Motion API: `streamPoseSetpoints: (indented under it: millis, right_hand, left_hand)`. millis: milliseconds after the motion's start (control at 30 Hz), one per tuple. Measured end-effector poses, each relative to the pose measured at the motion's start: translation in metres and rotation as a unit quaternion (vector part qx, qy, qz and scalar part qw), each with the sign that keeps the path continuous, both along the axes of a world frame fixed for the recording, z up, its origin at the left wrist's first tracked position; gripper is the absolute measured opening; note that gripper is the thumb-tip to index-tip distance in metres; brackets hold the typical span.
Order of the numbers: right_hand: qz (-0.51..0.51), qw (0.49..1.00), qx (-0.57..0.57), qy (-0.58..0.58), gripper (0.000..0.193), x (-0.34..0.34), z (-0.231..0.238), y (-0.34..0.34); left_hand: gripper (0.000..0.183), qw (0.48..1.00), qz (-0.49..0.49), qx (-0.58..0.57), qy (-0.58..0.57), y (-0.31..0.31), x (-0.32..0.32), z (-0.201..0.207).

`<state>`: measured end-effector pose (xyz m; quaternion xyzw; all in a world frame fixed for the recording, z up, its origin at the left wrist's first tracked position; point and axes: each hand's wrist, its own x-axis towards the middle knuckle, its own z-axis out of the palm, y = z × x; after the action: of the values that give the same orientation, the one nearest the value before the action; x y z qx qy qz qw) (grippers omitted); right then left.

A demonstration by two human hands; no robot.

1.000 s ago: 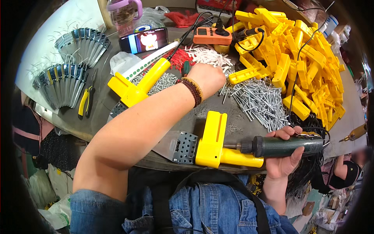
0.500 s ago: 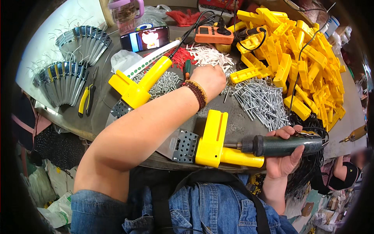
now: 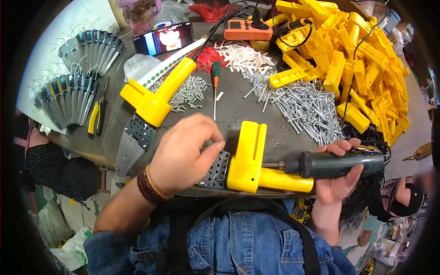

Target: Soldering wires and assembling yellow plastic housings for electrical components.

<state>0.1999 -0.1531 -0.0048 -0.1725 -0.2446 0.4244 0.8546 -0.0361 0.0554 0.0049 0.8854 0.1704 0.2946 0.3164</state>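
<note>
My left hand [image 3: 183, 151] is curled with thumb and fingertips together over the perforated metal plate [image 3: 217, 173] of a yellow plastic housing [image 3: 245, 158]; whatever the fingertips pinch is hidden or too small to name. That housing lies at the near table edge, its yellow handle [image 3: 288, 179] toward the right. In my right hand [image 3: 337, 185] rests a dark green electric screwdriver [image 3: 341, 164], held level above the handle, its bit reaching to the housing's side. A second yellow housing with a grey metal blade [image 3: 147, 107] lies beyond my left hand.
Yellow plastic shells [image 3: 337, 55] are heaped at the far right, beside long screws [image 3: 309, 110]. Short screws [image 3: 188, 94], red pieces [image 3: 208, 58] and white pieces [image 3: 245, 57] form piles. A hand screwdriver [image 3: 215, 82], pliers [image 3: 97, 112], metal blades [image 3: 66, 98] and a phone [image 3: 164, 38] lie around.
My left hand has come back from the far screw piles toward me, to the near housing's metal plate. The hand screwdriver now shows fully. My right hand keeps the electric screwdriver nearly in place.
</note>
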Motion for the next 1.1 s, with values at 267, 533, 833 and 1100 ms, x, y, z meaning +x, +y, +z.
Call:
streamPoseSetpoints:
  millis: [267, 533, 833, 1100]
  right_hand:
    - [-0.001, 1.000, 0.005, 0.017, 0.052, 0.003, 0.001, -0.002]
    - [-0.009, 1.000, -0.003, 0.019, 0.050, 0.002, -0.001, 0.000]
    - [-0.016, 0.999, 0.003, 0.039, 0.050, 0.002, -0.005, 0.002]
    - [-0.021, 0.999, -0.001, 0.044, 0.053, 0.000, -0.002, 0.002]
  left_hand:
    - [0.010, 0.999, -0.038, -0.021, -0.007, -0.009, -0.011, -0.012]
    - [0.010, 0.994, -0.082, -0.070, 0.002, -0.003, -0.016, -0.011]
    - [0.013, 0.996, -0.060, -0.069, 0.017, -0.005, -0.013, -0.013]
    - [0.014, 0.997, -0.072, -0.037, 0.014, -0.003, -0.011, -0.010]
